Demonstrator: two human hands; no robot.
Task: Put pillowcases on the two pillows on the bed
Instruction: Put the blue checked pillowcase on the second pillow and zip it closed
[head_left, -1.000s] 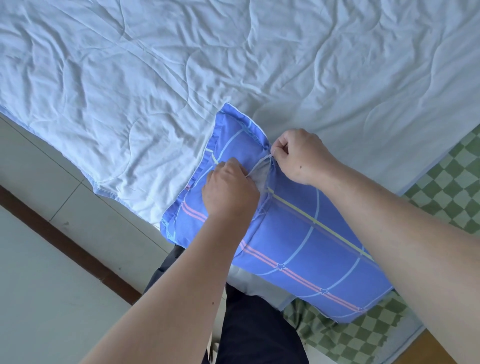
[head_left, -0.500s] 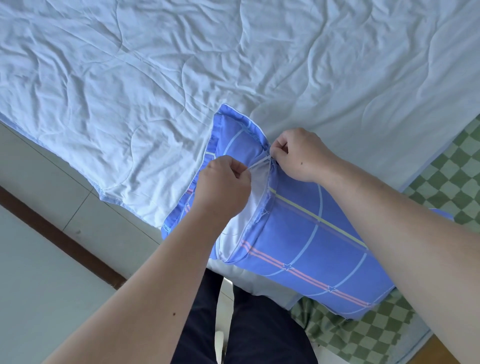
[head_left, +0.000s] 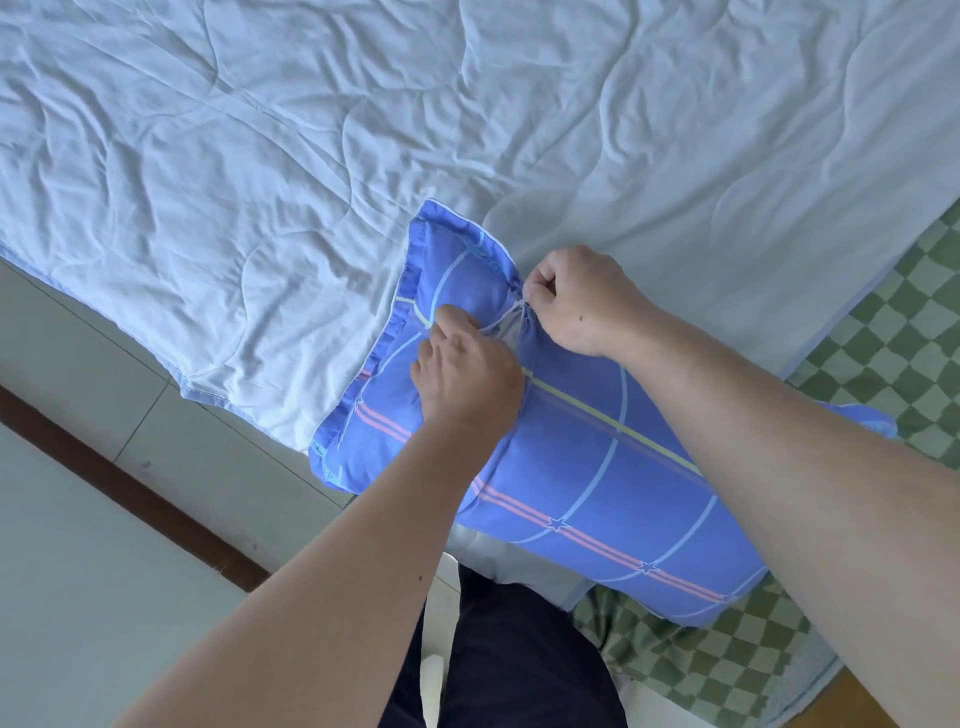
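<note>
A person standing at the edge of a bed (head_left: 519, 130) works both hands at the opening of a blue plaid pillowcase (head_left: 597, 467), which already covers one pillow lying across the bed's near corner, half on a pale blue quilt (head_left: 260, 182) and half on a green checked sheet (head_left: 883, 364). The left hand (head_left: 467, 374) pinches the fabric on one side of the slit, its fingers curled round the cloth; the right hand (head_left: 582, 301) grips the other side in a closed fist, and between them a narrow sliver of the white pillow (head_left: 506, 327) shows.

The step in hand appears to be closing the case over the pillow's end, whether by zip or flap cannot be told. The next move would seem to call for drawing the two edges together until the white sliver is hidden, while keeping the cloth taut so it does not bunch.

Counted in view: one pillowcase, one pillow inside it, one quilt, one checked sheet, two hands. The second pillow and its case are not in sight, so the task looks, at best, about half done. Dark trousers (head_left: 519, 649) and a tiled floor (head_left: 104, 519) fill the lower frame.
</note>
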